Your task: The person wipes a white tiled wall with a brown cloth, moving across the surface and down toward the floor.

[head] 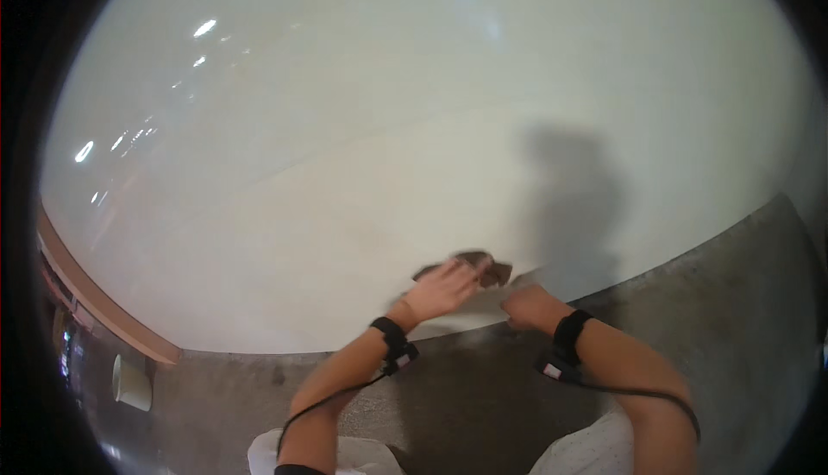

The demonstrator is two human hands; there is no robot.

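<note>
In front of me stands a glossy white wall (362, 216), its lower edge meeting a grey concrete floor. My left hand (443, 290) presses a dark brown cloth-like piece (498, 273) against the wall's lower part. That hand is blurred, and its fingers cover much of the piece; the exact material is unclear. Close by on the right, my right hand (533, 307) is curled like a fist at the wall's bottom. Its palm side is hidden, so whether it holds anything does not show. Black straps with cables circle both wrists.
A white bucket-like container (132, 384) is on the concrete floor (220, 404) at the left. A brownish edge trim (110, 307) borders the wall there. My white-clothed knees (582, 446) are at the bottom. A shadow falls on the wall at the right.
</note>
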